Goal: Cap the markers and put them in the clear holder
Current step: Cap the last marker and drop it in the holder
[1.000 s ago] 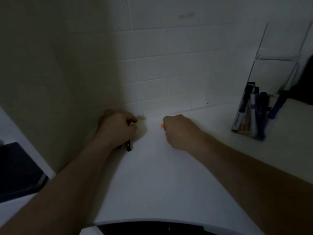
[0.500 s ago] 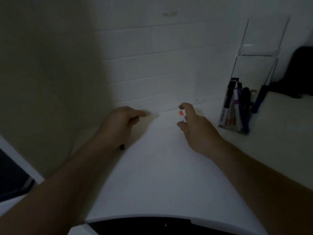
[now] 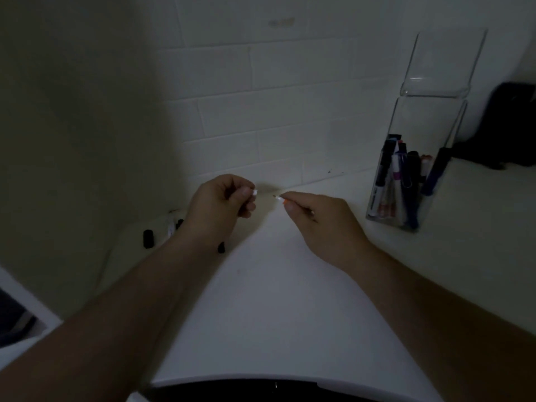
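- Counter [image 3: 275,314]: white, nearest me, both my forearms reaching across it.
- Loose black caps [image 3: 148,238]: near my left forearm by the side wall; small dark pieces, one half hidden under the arm. Risk: a sweep of the arm could roll them off the edge.
- Left hand [image 3: 223,200]: fingers curled, pinching a small white cap [image 3: 255,192] at the tips.
- Right hand [image 3: 319,219]: fingers curled round a marker [image 3: 280,199], its orange-banded tip pointing at the cap, a short gap between them.
- Risk, my judgement: dim light and a tiny cap mouth; a skewed approach could miss, ink my fingers, or leave the cap half seated to fall off later.
- Clear holder [image 3: 435,117]: far right against the tiled wall [image 3: 275,111], several capped markers standing in its lower pocket. Risk: a hard drop could tip it.
- Change: half a second ago my left hand lay low on the counter and my right held the marker upright; now both are raised and turned toward each other.
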### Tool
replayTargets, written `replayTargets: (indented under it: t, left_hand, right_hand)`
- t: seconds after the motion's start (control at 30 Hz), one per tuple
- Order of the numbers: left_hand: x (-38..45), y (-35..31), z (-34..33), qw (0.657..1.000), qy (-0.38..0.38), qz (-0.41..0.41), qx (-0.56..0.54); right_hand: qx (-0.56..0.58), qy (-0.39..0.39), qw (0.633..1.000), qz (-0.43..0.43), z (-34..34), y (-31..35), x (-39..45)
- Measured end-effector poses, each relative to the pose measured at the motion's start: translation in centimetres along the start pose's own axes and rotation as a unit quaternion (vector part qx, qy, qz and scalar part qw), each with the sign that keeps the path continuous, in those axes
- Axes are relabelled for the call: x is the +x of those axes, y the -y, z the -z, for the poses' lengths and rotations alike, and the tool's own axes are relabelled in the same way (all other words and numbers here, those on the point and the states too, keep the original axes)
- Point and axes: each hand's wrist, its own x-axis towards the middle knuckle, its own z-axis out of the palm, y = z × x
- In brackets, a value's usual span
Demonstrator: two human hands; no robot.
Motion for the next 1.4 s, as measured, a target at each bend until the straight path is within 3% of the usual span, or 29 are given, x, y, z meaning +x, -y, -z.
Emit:
replayTargets:
  t: [0.4,0.57,0.63,0.9,1.07,1.17,1.27,1.4]
  left_hand:
    - [-0.7,-0.2,-0.7,0.999,0.046,-0.006,0.001]
    - [-1.3,-0.2,-1.0,0.976,0.029,-0.057,0.207]
    - [-1.5,-0.4,-1.4,0.971,0.032,-0.064,0.228]
    - [-1.9,-0.7,-1.9,0.975,0.030,-0.076,0.207]
    - [-2.5,-0.4,-1.9,0.962,0.061,-0.107,0.243]
    - [-3.0,-0.8,-2.7,0.962,0.040,-0.125,0.239]
    - [-3.7,-1.3,-3.6,0.946,0.055,-0.187,0.258]
    - [-4.4,-0.4,-4.1,0.850,0.113,-0.362,0.366]
  right_hand:
    - [-0.063,0.022,0.997,0.031,-0.3,0.1,0.3]
    - [-0.134,0.028,0.990,0.036,-0.1,0.5,-0.2]
    - [-0.144,0.036,0.988,0.037,0.1,0.8,-0.3]
    - [-0.113,0.033,0.992,0.034,0.1,0.3,-0.5]
    - [-0.087,0.105,0.990,0.019,1.1,-0.1,0.0]
    - [-0.059,0.141,0.988,0.025,2.9,0.8,0.5]
    - [0.018,0.031,0.998,0.045,6.8,3.3,1.1]
    - [-0.027,-0.225,0.965,0.130,14.6,5.1,2.4]
